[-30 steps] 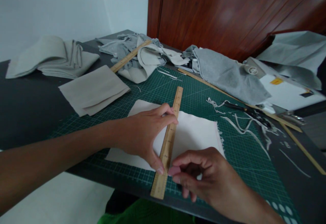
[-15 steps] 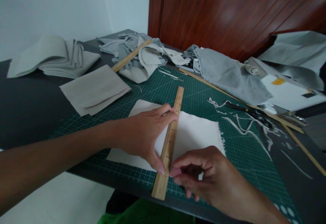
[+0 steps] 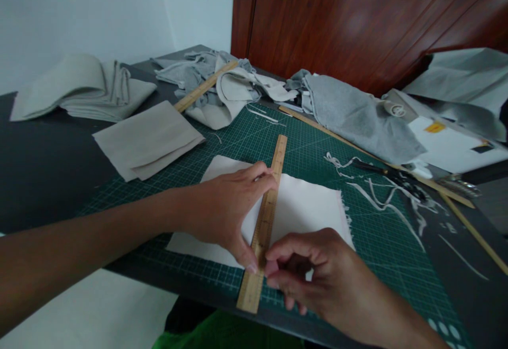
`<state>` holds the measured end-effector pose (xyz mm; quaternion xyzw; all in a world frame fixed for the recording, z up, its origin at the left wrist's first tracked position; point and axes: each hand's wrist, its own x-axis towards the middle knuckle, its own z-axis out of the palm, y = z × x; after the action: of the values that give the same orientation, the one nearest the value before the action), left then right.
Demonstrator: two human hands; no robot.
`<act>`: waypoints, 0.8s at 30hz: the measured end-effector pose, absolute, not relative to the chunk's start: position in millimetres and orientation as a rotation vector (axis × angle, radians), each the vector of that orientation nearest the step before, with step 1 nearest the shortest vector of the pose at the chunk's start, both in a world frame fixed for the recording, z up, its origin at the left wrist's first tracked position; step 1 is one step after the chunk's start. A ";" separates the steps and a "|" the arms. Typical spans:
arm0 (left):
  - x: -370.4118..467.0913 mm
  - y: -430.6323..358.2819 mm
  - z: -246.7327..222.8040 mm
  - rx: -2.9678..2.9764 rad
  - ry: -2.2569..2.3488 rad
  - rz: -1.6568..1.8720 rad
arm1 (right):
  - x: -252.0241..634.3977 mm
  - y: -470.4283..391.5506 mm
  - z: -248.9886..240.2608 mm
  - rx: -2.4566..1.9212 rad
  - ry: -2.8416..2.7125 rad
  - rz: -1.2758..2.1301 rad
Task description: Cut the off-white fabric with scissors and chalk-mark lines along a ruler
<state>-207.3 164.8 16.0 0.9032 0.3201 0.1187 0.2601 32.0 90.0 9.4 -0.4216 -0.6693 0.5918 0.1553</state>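
Observation:
A wooden ruler [image 3: 266, 217] lies across a white cloth [image 3: 309, 206] on the green cutting mat [image 3: 313, 153]. My left hand [image 3: 226, 211] presses on the ruler, thumb and fingers spread apart, with its palm over the cloth's left half. Beside the ruler's right edge, near the cloth's lower edge, my right hand [image 3: 313, 275] pinches a small pink piece [image 3: 272, 268] between thumb and index finger. The cloth's right edge is frayed.
Folded beige cloth [image 3: 146, 137] lies at the left, with a thicker folded stack [image 3: 91, 90] behind it. Grey scraps [image 3: 198, 74] and another ruler [image 3: 204, 87] are at the back. Scissors [image 3: 397, 177], loose strips and a white box [image 3: 456, 137] sit at the right.
My right hand has shifted very slightly, still with the pink piece at the ruler's edge. The cloth's lower right part has moved a little. My left hand looks nearly unmoved.

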 end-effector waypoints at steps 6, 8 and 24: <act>-207.7 165.1 16.8 2.442 0.888 0.297 | 31.2 93.1 8.0 -1.169 -1.909 1.675; -207.8 165.3 16.9 2.439 0.887 0.295 | 30.3 94.3 7.9 -1.167 -1.900 1.679; -207.6 164.6 18.2 2.427 0.929 0.266 | 35.8 114.2 17.5 -1.175 -1.699 1.786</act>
<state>-207.6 164.6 18.2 0.8967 0.3433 0.0983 0.2614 35.8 114.2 17.5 -0.4214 -0.6090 0.6403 0.2040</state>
